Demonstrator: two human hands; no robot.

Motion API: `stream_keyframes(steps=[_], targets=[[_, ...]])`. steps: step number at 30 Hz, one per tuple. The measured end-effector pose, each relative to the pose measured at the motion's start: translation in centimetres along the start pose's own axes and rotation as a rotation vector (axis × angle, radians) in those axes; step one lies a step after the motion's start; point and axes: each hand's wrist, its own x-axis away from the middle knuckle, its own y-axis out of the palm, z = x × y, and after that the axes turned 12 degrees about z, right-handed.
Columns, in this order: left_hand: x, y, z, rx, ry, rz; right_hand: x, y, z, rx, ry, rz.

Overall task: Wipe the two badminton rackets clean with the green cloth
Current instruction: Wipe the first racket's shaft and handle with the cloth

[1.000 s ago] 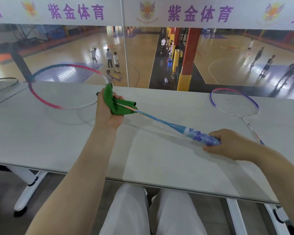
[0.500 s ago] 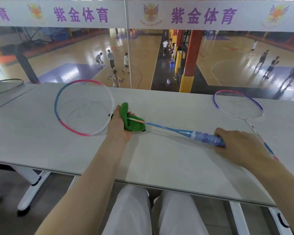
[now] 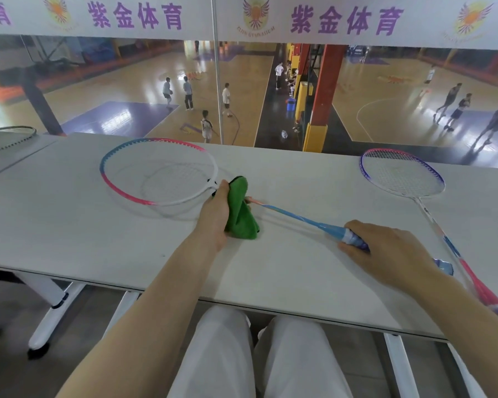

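Head view: left hand (image 3: 216, 218) grips green cloth (image 3: 240, 209), fingers curled round it, cloth wrapped on shaft where it meets head of pink-blue racket (image 3: 158, 170). Right hand (image 3: 385, 251) holds that racket's handle, fingers curled round grip. Racket head just above bench (image 3: 69, 225), left of centre. Purple racket (image 3: 403, 173) lies flat, far right.

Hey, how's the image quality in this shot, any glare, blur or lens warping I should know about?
Head view: wide-angle warping bends the table edge and the banner; glare patches shine on the court floor beyond the glass; the left hand gripping the green cloth and the right hand on the racket handle look sharp; soft shadows lie under the racket head.
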Motion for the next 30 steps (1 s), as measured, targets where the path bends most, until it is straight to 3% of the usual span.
stream_keyframes(steps=[4,19,30], targets=[[1.9,-0.2,0.2,-0.203,-0.030,-0.134,0.4,0.3,1.5,0.086,0.059,-0.020],[6.3,-2.7,-0.3,0.084,-0.186,-0.493,2.2,-2.2,3.6,0.223,0.113,-0.098],[5.9,-5.5,0.8,-0.133,0.056,-0.490,2.6,-2.8,8.0,0.208,0.084,-0.118]])
